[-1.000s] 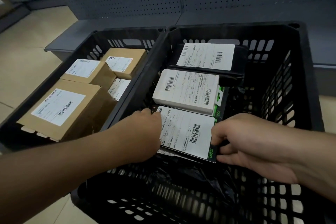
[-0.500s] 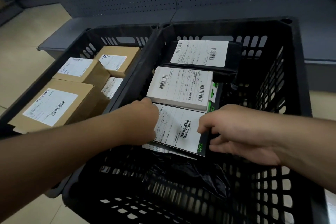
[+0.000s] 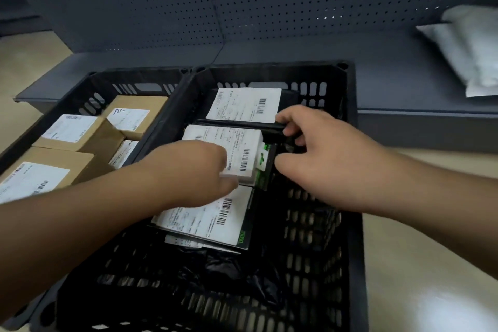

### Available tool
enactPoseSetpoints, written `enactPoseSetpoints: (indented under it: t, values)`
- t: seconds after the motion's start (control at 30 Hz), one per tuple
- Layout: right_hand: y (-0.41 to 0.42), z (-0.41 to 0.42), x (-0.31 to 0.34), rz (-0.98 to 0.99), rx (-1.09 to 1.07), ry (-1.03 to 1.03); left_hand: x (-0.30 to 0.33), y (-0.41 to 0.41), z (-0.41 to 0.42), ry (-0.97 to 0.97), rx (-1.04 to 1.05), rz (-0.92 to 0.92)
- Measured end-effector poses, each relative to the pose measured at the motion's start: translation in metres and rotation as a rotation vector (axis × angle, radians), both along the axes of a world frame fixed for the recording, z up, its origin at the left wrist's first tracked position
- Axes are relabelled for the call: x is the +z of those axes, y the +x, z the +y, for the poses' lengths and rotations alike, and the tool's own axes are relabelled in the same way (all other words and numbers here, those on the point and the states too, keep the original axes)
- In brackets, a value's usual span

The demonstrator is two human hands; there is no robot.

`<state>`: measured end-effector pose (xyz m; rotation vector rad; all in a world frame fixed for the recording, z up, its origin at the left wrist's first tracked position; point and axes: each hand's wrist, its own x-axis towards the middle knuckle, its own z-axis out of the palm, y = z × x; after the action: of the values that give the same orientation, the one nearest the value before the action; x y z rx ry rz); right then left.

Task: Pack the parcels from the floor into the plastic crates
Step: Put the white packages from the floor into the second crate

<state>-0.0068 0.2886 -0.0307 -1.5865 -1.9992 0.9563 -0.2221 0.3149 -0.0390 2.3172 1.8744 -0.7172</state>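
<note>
The right black plastic crate [image 3: 355,250] holds three labelled parcels in a row. At the back lies a black parcel [image 3: 242,102], in the middle a white box [image 3: 239,143], and at the front a flat black-and-green parcel [image 3: 215,221]. My left hand [image 3: 199,170] grips the near left part of the white box, fingers on top and thumb at its near edge. The fingers of my right hand [image 3: 310,148] curl on the black parcel's near right corner, with the thumb beside the white box's green tab. The left crate [image 3: 134,75] holds several cardboard boxes [image 3: 67,132].
A dark pegboard shelf unit [image 3: 404,75] stands right behind both crates. White padded bags [image 3: 471,48] lie on its base at the far right. Crumpled black plastic [image 3: 229,269] lies in the right crate's near end. Beige floor shows to the left and right.
Both hands let go of the front flat parcel and moved farther into the crate. The left went to the white box, the right to the black parcel's corner. The view tilted up.
</note>
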Motion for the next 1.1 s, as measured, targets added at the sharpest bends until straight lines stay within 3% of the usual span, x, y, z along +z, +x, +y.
enactPoseSetpoints:
  t: [0.27,0.53,0.9,1.1]
  values:
    - [0.085,-0.005,0.016,-0.149,-0.081,0.238,0.018,0.084,0.002,0.237,-0.098,-0.409]
    - [0.166,-0.008,0.014,-0.300,-0.199,0.243,0.019,0.176,0.006,0.323,-0.254,-0.597]
    - [0.252,-0.047,-0.039,-0.313,-0.453,0.150,-0.009,0.306,0.003,0.104,-0.292,-0.665]
    - [0.306,-0.068,-0.083,-0.314,-0.614,0.031,-0.053,0.380,-0.002,0.010,-0.160,-0.690]
